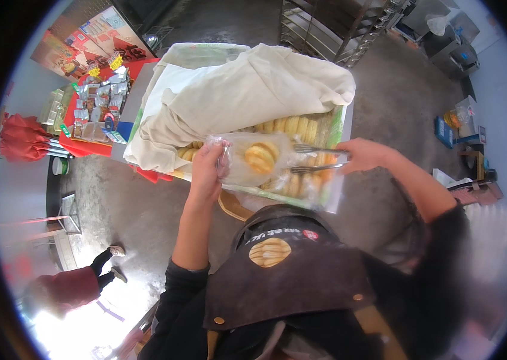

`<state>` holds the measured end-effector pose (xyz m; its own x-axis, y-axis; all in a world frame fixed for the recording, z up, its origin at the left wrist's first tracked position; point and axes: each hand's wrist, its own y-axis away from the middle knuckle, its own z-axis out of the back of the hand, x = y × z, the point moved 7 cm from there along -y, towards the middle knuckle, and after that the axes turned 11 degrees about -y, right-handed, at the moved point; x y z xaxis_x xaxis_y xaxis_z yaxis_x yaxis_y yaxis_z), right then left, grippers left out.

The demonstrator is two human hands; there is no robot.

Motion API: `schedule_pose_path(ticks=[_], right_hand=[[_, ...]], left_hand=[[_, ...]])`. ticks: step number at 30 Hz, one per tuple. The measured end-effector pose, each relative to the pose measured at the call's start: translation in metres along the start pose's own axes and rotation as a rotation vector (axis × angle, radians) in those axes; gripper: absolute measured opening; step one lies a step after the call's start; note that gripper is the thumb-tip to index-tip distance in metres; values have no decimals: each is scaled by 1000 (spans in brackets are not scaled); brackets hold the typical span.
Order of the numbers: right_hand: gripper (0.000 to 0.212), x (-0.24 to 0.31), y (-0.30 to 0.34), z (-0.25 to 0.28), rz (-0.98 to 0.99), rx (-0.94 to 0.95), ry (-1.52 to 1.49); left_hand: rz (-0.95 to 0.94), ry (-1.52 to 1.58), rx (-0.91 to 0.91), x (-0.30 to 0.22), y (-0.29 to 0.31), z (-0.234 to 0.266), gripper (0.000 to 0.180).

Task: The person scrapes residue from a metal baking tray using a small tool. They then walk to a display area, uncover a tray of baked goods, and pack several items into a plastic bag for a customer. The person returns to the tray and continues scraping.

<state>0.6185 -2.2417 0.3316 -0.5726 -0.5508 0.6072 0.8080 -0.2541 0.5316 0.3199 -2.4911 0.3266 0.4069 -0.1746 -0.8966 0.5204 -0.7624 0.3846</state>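
Note:
My left hand (208, 167) is closed on the edge of a clear plastic bag (238, 171). Inside the bag lie a few round, golden pastries (260, 157), pressed side by side. My right hand (361, 155) grips metal tongs (319, 168), whose two arms are spread apart and point left at the bag's mouth. Beneath the bag is a large shallow tray (338, 126) holding rows of pale yellow pastries (289, 126). A beige cloth (253, 87) covers the far part of the tray. The bag and tongs hide some of the near pastries.
To the left, a red-covered table (77, 114) bears several small packets. A metal rack (325, 30) stands beyond the tray. Folded red umbrellas (22, 138) are by the left wall. At lower left is a person in a dark red top (73, 287). Boxes (443, 132) sit at right.

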Motion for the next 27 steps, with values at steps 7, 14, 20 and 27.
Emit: schedule_pose_path(ticks=[7,14,20,27], right_hand=[[59,-30,-33,90,198,-231,811],[60,-42,-122,86,321,-21,980],[42,-21,-141,86,413,42,1016],[47,-11,-155,80,389,130,1076]], left_hand=[[38,-23,23,9,8,-21,27],[51,35,-80,17,23,-35,25],[67,86,-197,24,35,-35,24],[45,125,-208,26,37,-35,23]])
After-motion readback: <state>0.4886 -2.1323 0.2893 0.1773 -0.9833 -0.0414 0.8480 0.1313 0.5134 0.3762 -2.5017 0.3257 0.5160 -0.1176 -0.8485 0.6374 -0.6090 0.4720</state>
